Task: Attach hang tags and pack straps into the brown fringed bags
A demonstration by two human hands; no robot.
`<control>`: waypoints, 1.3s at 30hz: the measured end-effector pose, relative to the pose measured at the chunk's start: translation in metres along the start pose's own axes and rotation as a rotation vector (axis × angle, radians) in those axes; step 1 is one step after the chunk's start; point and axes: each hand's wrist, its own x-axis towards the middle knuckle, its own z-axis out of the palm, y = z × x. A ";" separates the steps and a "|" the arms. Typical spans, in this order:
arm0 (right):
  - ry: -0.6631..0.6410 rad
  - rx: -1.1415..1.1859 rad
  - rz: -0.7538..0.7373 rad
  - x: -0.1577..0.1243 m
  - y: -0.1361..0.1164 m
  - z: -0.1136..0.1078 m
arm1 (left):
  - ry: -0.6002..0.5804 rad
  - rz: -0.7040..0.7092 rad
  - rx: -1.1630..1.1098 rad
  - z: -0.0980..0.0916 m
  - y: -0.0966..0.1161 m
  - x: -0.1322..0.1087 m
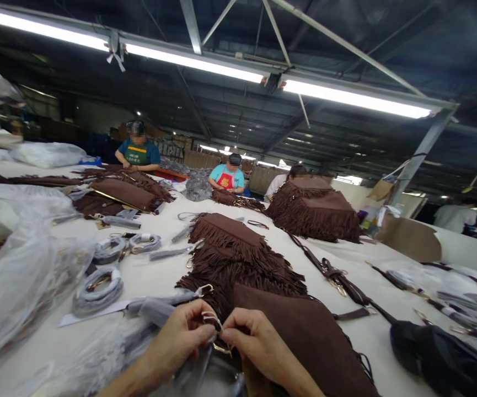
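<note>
My left hand [188, 331] and my right hand [257, 342] meet at the bottom centre, thumbs and fingertips pinched together. Between them runs a thin white string [210, 316], looped at the top. Just below the fingertips a gold metal ring [223, 349] shows in part, and what it belongs to is mostly hidden. Under and beside my right hand lies a dark brown bag [296, 325] with a smooth face. Beyond it, brown fringed bags [232, 231] overlap in a pile. Left of my left hand is a plastic-wrapped strap [167, 300] with a gold clasp [205, 288].
Coiled wrapped straps [97, 289] and clear plastic bags [27, 286] cover the left side. Brown straps [325, 268] and a black bundle [440, 353] lie right. A tall fringed stack [315, 209] stands farther back. Co-workers [226, 177] work across the white table [164, 223].
</note>
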 end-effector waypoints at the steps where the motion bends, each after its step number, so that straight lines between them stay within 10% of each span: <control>1: -0.002 -0.002 -0.010 -0.001 0.001 0.000 | 0.000 0.012 0.010 0.002 0.000 0.000; 12: 0.027 -0.017 -0.061 -0.002 0.000 0.002 | 0.113 0.203 0.281 0.012 0.004 -0.004; 39: 0.032 -0.027 -0.071 -0.006 0.003 0.002 | 0.068 0.098 0.205 0.012 -0.002 -0.004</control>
